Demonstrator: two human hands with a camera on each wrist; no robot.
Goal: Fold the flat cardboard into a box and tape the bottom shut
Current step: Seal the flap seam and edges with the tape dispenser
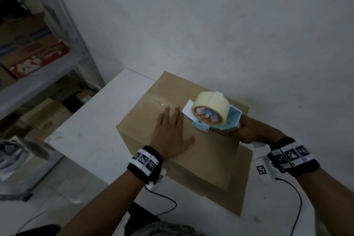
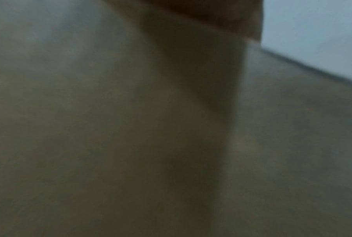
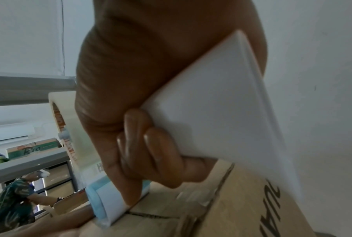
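A brown cardboard box (image 1: 203,151) stands on the white table (image 1: 90,132) with its closed flaps facing up. Clear tape (image 1: 159,102) covers the far-left stretch of the centre seam. My left hand (image 1: 171,132) lies flat on the top, fingers straight, just left of the seam. My right hand (image 1: 249,130) grips the white handle (image 3: 221,112) of a blue tape dispenser (image 1: 216,116) with a roll of clear tape (image 1: 210,105), its front end resting on the seam. The left wrist view shows only blurred cardboard (image 2: 110,128).
A flat sheet of cardboard (image 1: 237,193) lies under the box near the table's front. A grey metal shelf (image 1: 38,74) with boxes stands at the left. Cables (image 1: 164,199) hang from both wrist bands. A wall rises close behind the table.
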